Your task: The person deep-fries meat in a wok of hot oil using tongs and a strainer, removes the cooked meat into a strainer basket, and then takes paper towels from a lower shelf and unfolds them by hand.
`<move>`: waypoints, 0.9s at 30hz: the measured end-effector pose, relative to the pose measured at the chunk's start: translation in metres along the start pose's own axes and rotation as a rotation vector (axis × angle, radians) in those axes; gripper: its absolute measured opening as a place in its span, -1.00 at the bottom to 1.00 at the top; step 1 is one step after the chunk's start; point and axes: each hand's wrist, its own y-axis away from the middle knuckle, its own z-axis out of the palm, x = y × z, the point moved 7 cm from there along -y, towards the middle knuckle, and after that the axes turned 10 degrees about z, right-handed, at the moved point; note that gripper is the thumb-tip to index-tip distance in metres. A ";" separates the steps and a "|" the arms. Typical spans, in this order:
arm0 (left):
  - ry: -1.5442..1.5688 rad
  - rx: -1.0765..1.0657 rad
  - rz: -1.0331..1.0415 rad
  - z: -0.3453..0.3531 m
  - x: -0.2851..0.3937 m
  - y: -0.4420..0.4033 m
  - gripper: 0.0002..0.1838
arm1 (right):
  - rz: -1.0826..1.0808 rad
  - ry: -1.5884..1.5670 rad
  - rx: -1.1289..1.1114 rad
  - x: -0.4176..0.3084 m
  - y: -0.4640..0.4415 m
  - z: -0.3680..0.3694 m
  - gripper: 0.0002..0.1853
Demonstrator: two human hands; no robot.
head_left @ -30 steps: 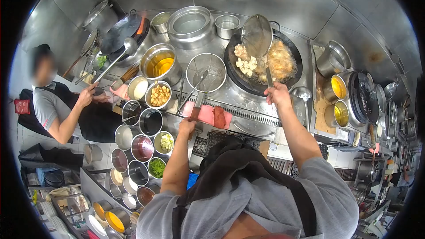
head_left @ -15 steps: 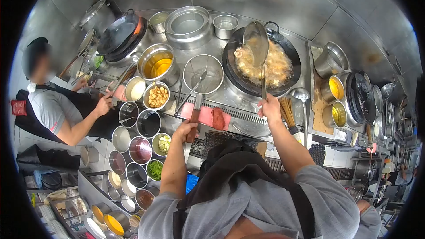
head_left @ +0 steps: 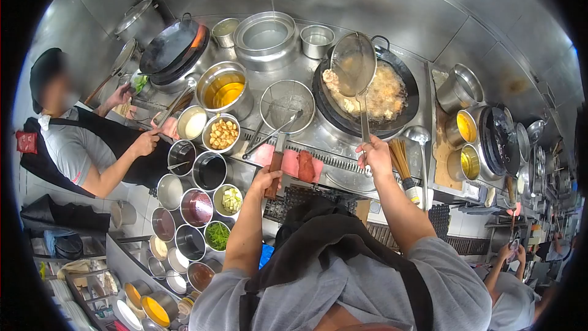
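Observation:
My left hand point(head_left: 266, 181) is closed around the wooden handle of a round mesh strainer point(head_left: 286, 95), which rests on the steel counter with a thin-handled metal spoon point(head_left: 289, 124) lying across it. In my right hand point(head_left: 375, 154) is the metal handle of a large skimmer point(head_left: 353, 55). The skimmer's perforated bowl is tilted over the left part of a black wok point(head_left: 413, 79), partly covering it. Pale golden pieces of food point(head_left: 386, 95) bubble in the wok's oil. One light piece point(head_left: 331, 79) shows at the skimmer's left edge.
A pot of yellow oil point(head_left: 223, 91) and a pot of golden nuggets point(head_left: 222, 133) stand left of the strainer. A ladle point(head_left: 416, 133) and a bamboo brush point(head_left: 399, 158) lie at right. A co-worker point(head_left: 86, 141) stands at another wok point(head_left: 168, 49); another person point(head_left: 511, 294) is at lower right.
The skimmer's bowl has turned to show more of its face and sits further left over the wok. The co-worker's far hand has risen. A person's hands now show at lower right.

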 end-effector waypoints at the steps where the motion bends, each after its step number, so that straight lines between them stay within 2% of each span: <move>1: 0.002 0.000 -0.002 0.001 0.002 0.002 -0.72 | 0.002 0.002 0.001 0.001 0.002 0.001 -0.80; 7: 0.039 -0.010 0.031 0.002 0.001 0.012 -0.72 | 0.022 -0.033 -0.022 0.004 0.029 0.005 -0.75; 10: -0.012 -0.084 0.057 0.008 0.011 0.025 -0.74 | 0.005 -0.097 -0.020 0.000 0.039 0.002 -0.63; 18: -0.066 -0.148 0.087 0.029 0.030 0.042 -0.75 | -0.014 -0.037 -0.041 -0.009 0.068 -0.001 -0.61; 21: -0.074 -0.151 0.088 0.030 0.031 0.042 -0.75 | -0.030 -0.022 -0.035 -0.007 0.071 -0.004 -0.67; 27: -0.071 -0.147 0.079 0.032 0.033 0.035 -0.75 | -0.046 0.225 -0.006 0.009 0.066 0.010 -0.64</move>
